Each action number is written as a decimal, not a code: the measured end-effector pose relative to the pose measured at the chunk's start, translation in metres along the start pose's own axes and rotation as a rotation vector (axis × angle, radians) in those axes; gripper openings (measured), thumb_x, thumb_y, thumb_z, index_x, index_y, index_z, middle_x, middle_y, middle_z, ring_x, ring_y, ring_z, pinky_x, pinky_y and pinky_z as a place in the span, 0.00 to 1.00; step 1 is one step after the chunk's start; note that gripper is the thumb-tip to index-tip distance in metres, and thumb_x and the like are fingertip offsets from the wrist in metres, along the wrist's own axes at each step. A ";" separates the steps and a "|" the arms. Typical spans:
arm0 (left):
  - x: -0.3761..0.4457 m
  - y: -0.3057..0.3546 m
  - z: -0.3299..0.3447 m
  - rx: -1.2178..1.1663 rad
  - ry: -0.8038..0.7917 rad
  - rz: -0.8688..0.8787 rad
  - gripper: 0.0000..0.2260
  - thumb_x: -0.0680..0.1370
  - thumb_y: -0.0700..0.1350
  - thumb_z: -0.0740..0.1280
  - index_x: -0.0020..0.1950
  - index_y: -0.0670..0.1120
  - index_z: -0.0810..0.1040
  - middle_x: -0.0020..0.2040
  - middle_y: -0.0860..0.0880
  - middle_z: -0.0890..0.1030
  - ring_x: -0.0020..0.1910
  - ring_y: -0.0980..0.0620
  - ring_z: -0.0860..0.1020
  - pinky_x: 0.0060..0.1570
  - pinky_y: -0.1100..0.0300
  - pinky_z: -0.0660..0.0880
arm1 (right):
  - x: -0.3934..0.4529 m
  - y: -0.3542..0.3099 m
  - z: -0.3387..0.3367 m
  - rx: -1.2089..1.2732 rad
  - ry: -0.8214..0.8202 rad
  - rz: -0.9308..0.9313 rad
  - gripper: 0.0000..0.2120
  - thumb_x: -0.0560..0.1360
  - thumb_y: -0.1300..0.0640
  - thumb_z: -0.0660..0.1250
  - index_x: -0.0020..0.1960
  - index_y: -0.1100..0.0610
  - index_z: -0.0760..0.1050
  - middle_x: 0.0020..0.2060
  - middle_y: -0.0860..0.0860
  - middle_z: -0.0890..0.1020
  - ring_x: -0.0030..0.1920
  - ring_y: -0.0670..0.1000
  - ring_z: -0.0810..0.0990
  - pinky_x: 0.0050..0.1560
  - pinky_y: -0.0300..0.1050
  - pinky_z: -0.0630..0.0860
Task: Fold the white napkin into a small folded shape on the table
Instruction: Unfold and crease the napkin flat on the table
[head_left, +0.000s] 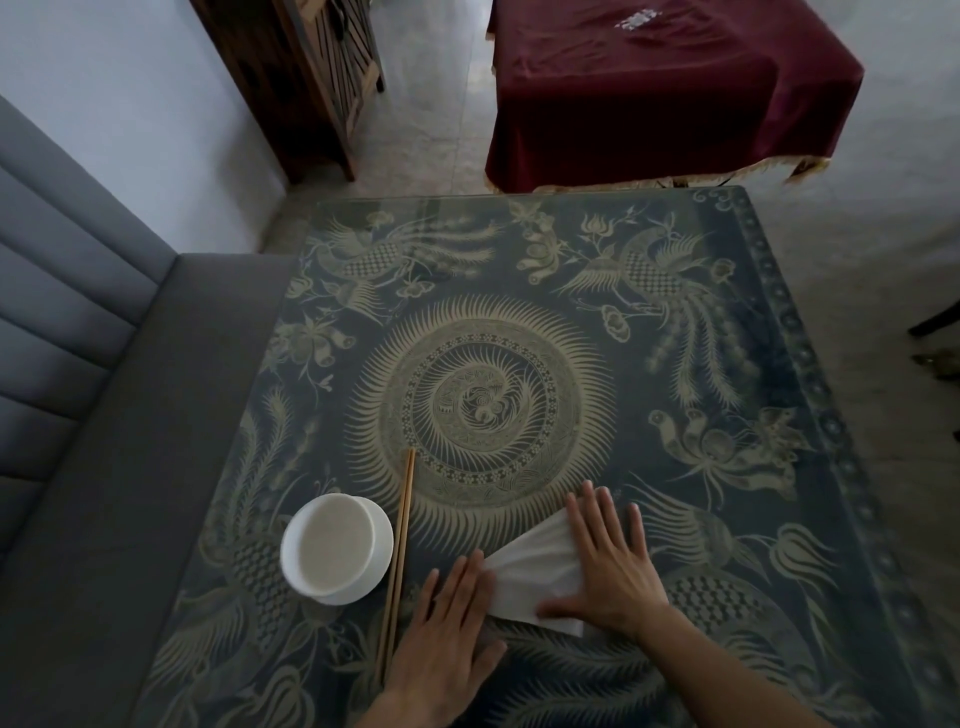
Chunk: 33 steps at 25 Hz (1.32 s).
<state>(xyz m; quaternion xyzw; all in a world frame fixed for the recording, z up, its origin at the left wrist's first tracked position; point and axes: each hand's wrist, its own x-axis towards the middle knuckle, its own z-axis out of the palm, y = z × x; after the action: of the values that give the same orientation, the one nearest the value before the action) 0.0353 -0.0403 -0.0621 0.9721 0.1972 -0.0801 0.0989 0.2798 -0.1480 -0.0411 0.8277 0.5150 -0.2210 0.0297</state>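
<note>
The white napkin lies flat near the front of the patterned table, folded into a roughly triangular shape. My right hand rests flat on the napkin's right half, fingers spread and pointing away from me, and hides that part. My left hand lies flat on the table, fingers extended, with the fingertips touching the napkin's left edge. Neither hand grips anything.
A white bowl stands left of the hands. A pair of wooden chopsticks lies between the bowl and my left hand. A grey bench runs along the table's left side. Beyond stands a table with a dark red cloth.
</note>
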 end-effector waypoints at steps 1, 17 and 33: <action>-0.002 -0.002 0.001 0.006 0.007 0.005 0.33 0.81 0.62 0.53 0.80 0.43 0.54 0.80 0.42 0.54 0.78 0.44 0.54 0.70 0.43 0.54 | 0.000 0.004 0.000 0.004 0.008 0.005 0.68 0.55 0.13 0.48 0.77 0.57 0.32 0.76 0.55 0.32 0.74 0.56 0.29 0.71 0.66 0.31; 0.049 0.033 -0.033 -0.194 0.069 -0.053 0.27 0.85 0.53 0.47 0.79 0.41 0.47 0.80 0.45 0.47 0.79 0.50 0.44 0.75 0.53 0.48 | -0.008 -0.039 -0.004 0.122 0.310 -0.112 0.27 0.78 0.57 0.46 0.76 0.63 0.58 0.75 0.58 0.58 0.76 0.57 0.56 0.72 0.53 0.48; 0.030 0.010 -0.010 -0.056 -0.036 -0.271 0.36 0.81 0.66 0.48 0.80 0.43 0.52 0.80 0.45 0.52 0.79 0.48 0.49 0.73 0.42 0.51 | 0.003 0.003 0.013 0.011 0.200 0.078 0.38 0.78 0.33 0.47 0.79 0.56 0.46 0.78 0.52 0.52 0.78 0.54 0.45 0.74 0.63 0.48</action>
<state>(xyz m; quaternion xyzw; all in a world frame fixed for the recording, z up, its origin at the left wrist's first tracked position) 0.0674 -0.0364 -0.0569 0.9318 0.3270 -0.1045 0.1176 0.2795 -0.1507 -0.0548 0.8652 0.4814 -0.1389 -0.0180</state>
